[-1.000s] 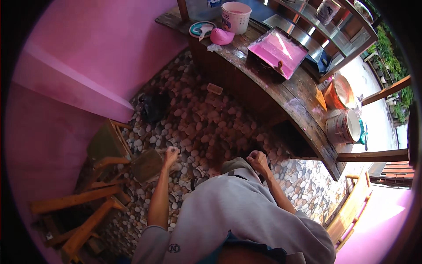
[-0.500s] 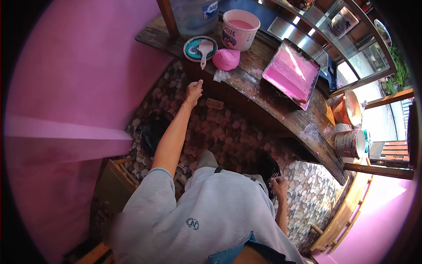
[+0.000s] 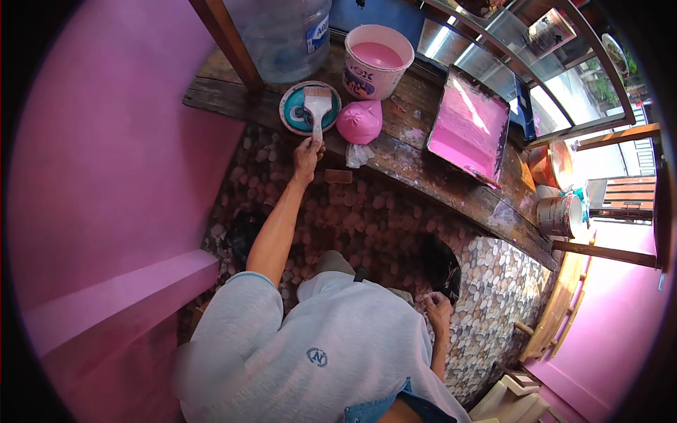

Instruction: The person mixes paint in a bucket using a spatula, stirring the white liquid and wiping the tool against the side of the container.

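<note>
My left hand [image 3: 307, 159] reaches forward to the bench edge, its fingers closed round the handle end of a wide paintbrush [image 3: 317, 106]. The bristle end rests on a teal and white bucket lid [image 3: 290, 114]. To the right of the lid sits a tied pink bag [image 3: 360, 123], and behind it a white bucket [image 3: 379, 62] holds pink paint. Down by my right side, my right hand [image 3: 438, 310] has its fingers curled in; what they hold, if anything, is too small to make out.
A paint tray [image 3: 471, 123] coated in pink lies on the wooden bench [image 3: 402, 151]. A large clear water bottle [image 3: 282, 42] stands at the back left. More buckets [image 3: 559, 216] are at the right end. A pink wall [image 3: 120, 155] rises at left.
My left hand has moved forward from short of the bench and taken hold of the paintbrush handle. The view has shifted slightly; my right hand stays low at my side.
</note>
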